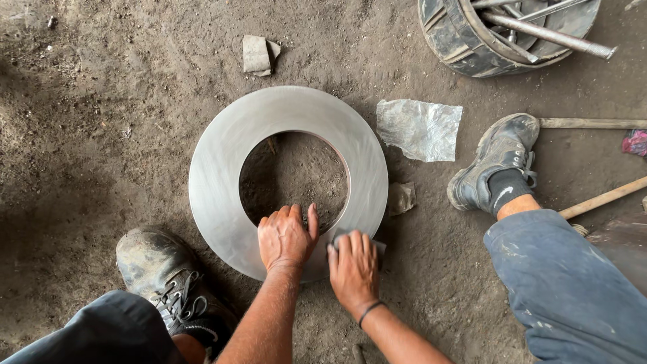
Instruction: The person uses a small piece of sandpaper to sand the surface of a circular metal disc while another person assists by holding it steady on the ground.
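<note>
Hidden: pad or cloth under the right hand shows only as a grey edge, so its kind is hard to tell; the tyre beyond the ring is cut off by the frame's top edge, and the rods in it run out of view.
Ring: flat steel ring, broad and brushed to a dull sheen, lies on the dirt floor between the person's two scuffed shoes, its wide round hole showing bare earth.
Left hand: left hand rests flat on the ring's near inner edge, fingers together and curled slightly over the rim, gripping nothing.
Right hand: right hand, just beside the left, presses palm-down on the pad at the ring's near band, fingers extended.
Scraps: crumpled silvery sheet lies right of the ring; a small folded grey piece sits beyond it.
Handles: two wooden handles lie further right.
</note>
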